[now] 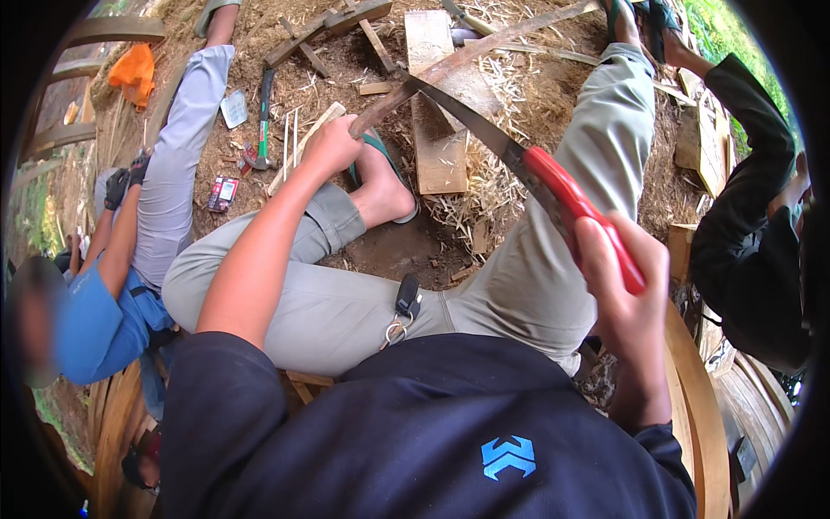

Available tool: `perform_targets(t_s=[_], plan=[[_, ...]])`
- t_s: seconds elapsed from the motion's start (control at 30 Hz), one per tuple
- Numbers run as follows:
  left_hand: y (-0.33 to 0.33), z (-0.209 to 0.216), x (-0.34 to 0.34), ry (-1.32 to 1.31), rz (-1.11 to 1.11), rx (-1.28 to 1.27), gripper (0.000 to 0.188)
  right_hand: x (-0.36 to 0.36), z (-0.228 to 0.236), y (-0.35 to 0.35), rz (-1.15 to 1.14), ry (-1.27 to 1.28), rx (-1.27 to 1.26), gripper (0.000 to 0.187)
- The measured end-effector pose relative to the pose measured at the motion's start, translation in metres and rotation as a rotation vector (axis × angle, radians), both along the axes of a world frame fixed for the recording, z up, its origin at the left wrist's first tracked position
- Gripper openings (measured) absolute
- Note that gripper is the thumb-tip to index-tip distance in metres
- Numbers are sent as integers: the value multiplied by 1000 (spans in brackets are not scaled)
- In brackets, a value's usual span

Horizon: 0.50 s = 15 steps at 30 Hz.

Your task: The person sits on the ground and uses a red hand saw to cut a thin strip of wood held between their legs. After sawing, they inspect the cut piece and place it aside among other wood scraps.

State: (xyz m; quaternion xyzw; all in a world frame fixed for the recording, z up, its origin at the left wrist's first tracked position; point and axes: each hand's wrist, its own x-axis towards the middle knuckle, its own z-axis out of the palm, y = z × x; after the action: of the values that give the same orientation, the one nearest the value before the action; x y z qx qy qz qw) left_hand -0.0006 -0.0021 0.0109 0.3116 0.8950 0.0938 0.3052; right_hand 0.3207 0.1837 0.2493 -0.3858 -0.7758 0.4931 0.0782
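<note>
My left hand is closed round the near end of a long wooden stick, which slants up to the far right. My right hand grips the red handle of a long, slightly curved machete. Its dark blade runs up to the left, and the tip meets or overlaps the stick just beyond my left hand; I cannot tell whether it cuts in. Below the stick lies a thick wooden board, strewn with pale shavings.
A hammer with a green and black handle, a phone and an orange cloth lie on the ground at left. A person in blue sits at left, another in black at right. Wood pieces lie ahead.
</note>
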Motion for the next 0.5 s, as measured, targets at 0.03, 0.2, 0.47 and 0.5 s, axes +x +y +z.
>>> perform_targets(t_s=[0.03,0.2,0.47,0.5], plan=[[2,3,3,18,2,-21,23,-2,8,1,-30,-12,-18,25],[3,-9,1,72,5,-24,24,-62,-52,0,35,94,46,33],[2,-9,5,103,4,20,19,-52,-45,-2,16,60,-90,27],[2,-11,4,110,-13,10,18,-48,-35,-4,-21,99,-50,26]])
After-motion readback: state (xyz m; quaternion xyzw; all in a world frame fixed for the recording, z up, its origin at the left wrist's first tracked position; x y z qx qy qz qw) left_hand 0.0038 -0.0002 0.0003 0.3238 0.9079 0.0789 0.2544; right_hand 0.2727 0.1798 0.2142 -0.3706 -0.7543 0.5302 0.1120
